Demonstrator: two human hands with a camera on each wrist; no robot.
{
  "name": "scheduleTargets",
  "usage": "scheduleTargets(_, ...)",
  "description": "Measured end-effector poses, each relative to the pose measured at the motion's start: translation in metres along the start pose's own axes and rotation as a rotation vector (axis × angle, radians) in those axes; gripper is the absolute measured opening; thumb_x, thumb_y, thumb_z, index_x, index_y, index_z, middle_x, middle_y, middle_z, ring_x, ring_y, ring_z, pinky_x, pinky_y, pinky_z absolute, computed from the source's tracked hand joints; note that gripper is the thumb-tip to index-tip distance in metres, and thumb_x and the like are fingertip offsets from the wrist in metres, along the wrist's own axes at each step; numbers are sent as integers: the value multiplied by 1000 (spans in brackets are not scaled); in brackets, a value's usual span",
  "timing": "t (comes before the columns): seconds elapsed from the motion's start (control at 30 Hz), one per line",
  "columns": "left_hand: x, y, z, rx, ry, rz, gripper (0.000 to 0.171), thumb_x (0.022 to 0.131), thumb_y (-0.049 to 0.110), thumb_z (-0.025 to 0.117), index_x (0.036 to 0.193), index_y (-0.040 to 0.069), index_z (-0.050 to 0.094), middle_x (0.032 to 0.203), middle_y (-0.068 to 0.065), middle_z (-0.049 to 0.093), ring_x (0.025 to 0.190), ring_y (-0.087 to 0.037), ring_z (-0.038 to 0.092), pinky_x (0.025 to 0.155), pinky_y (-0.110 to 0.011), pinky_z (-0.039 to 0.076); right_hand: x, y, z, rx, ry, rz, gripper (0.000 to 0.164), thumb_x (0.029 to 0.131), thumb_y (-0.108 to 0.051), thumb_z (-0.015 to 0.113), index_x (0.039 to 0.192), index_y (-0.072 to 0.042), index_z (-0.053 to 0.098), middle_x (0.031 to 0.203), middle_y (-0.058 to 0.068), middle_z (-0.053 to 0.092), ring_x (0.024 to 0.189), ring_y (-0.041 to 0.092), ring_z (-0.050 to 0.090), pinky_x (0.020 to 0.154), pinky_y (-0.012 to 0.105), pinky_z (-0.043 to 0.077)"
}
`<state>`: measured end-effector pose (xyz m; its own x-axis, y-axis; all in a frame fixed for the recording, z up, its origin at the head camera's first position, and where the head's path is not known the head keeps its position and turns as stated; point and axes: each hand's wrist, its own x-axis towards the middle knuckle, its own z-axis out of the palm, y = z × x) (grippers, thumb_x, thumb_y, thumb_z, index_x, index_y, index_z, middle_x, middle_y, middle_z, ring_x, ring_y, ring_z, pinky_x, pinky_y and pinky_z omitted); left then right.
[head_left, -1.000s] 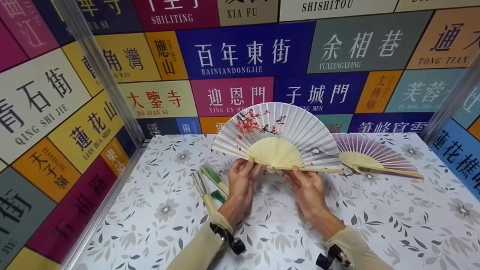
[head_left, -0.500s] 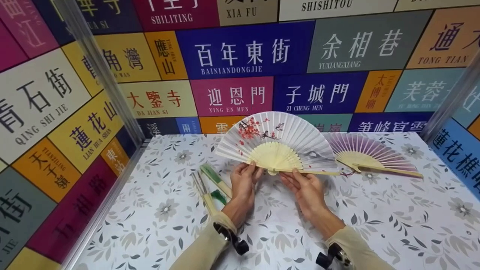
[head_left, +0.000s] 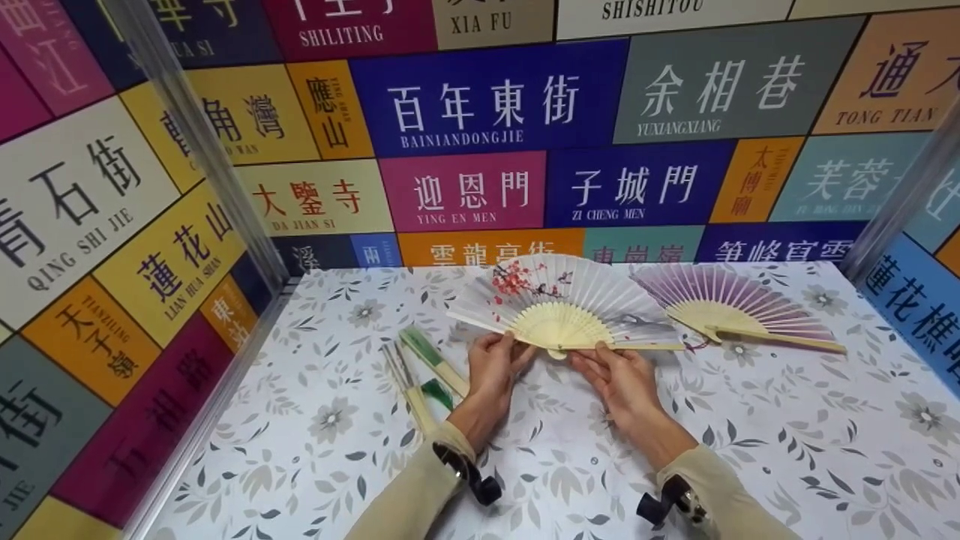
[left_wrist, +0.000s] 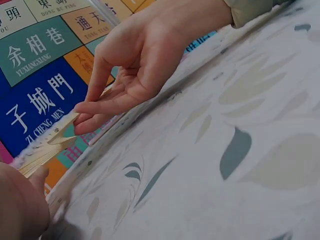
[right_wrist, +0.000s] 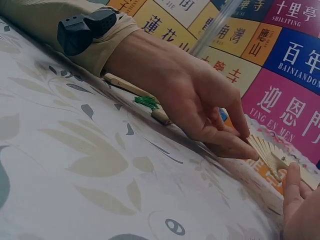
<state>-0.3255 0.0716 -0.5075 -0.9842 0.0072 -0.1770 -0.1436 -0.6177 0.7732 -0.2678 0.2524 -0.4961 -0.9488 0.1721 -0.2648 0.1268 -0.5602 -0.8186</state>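
Note:
Both hands hold a spread folding fan [head_left: 559,322], pale with red blossoms and small birds and cream ribs, just above the table. My left hand [head_left: 491,375] pinches its left edge between thumb and fingers. With thumb on top and fingers beneath, my right hand [head_left: 622,382] pinches the cream guard stick right of the pivot. In the left wrist view the right hand [left_wrist: 135,70] grips the stick, and the fan appears nearly edge-on. From the right wrist view, the left hand [right_wrist: 200,105] is at the ribs. Behind to the right lies a spread purple folding fan [head_left: 742,307].
Left of the hands lie a folded green fan [head_left: 431,360] and a folded greyish fan [head_left: 405,382], with a green tassel [head_left: 437,392] near them. The floral-covered table [head_left: 570,480] ends at a wall of coloured name panels [head_left: 487,97].
The blossom fan has come down and tilted flatter toward the table, with both hands moving slightly down and right. More of the purple fan and the wall panels now shows.

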Motion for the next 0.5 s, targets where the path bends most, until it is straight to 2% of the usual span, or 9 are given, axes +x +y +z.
scheduleTargets(0.2, 3, 1, -2, 96, 21, -32, 19, 100, 5, 57, 113, -7, 49, 103, -21, 68, 90, -23, 72, 94, -40, 62, 5, -6, -9, 1, 19, 53, 27, 105, -11, 51, 128, 1, 43, 106, 15, 76, 104, 24, 74, 100, 31, 58)
scheduleTargets(0.33, 5, 2, -4, 133, 23, -41, 16, 99, 4, 59, 110, -7, 52, 93, -16, 67, 83, -21, 70, 92, -40, 63, 9, -9, -14, 22, 15, 96, 31, 105, -9, 52, 132, 2, 42, 105, 18, 74, 106, 26, 73, 103, 32, 57)
scheduleTargets(0.5, 7, 3, -5, 156, 20, -67, 17, 97, 1, 61, 109, -10, 56, 88, -17, 67, 77, -19, 70, 90, -37, 64, 12, -12, -20, 22, -11, 108, 42, 106, -7, 48, 143, 7, 37, 105, 18, 73, 105, 25, 73, 105, 32, 55)
